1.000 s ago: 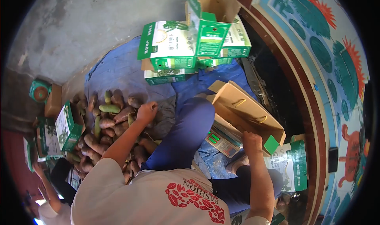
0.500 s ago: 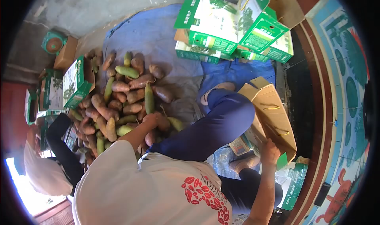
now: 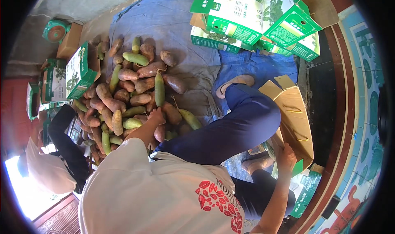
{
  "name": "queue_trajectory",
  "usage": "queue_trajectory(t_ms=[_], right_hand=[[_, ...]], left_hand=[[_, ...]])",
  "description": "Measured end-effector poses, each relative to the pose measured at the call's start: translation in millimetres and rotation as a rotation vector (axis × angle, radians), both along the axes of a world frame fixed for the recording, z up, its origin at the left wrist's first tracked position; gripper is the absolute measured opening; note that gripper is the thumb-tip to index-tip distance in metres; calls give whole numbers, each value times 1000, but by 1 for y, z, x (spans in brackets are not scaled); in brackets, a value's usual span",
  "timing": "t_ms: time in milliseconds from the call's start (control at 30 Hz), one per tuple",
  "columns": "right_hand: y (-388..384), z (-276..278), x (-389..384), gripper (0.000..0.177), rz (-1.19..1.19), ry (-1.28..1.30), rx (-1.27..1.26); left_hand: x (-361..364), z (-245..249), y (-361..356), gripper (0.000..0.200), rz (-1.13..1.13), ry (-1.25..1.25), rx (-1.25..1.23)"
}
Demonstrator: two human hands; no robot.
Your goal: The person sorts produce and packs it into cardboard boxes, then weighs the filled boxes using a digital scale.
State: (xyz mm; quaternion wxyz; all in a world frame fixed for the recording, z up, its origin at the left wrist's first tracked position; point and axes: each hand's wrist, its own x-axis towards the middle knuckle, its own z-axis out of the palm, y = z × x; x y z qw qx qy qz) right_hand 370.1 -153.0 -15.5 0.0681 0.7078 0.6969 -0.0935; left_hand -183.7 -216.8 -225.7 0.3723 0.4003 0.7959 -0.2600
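My left hand reaches into a heap of long radishes, some green and others reddish brown. Its fingers lie beside a brown radish, just below an upright green radish; they are partly hidden, and I cannot tell whether they grip anything. A pinkish radish lies under the wrist. On the other side of my bent knee, my right hand is closed on the near edge of an open cardboard box. The box tilts on its side, with yellow cord handles showing along its brown inner wall.
Printed green-and-white cartons are stacked at the top on a blue tarp. Another carton stands left of the heap. A second person sits at the far left. A tiled wall bounds the right side.
My left hand has slid back off the brown radish, uncovering more of it. My right hand still holds the box edge. The whole view has shifted slightly.
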Motion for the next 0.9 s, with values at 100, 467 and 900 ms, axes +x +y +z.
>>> queue_trajectory(t_ms=[100, 467, 900], right_hand=[[2, 7, -6, 15, -61, 27, -54], [-1, -2, 0, 15, -16, -23, -25], [0, -2, -1, 13, 31, -25, 30]], left_hand=[[-6, -7, 1, 90, 113, -10, -30], [-32, -58, -7, 91, 21, -6, -90], [17, 38, 26, 94, 91, -4, 2]])
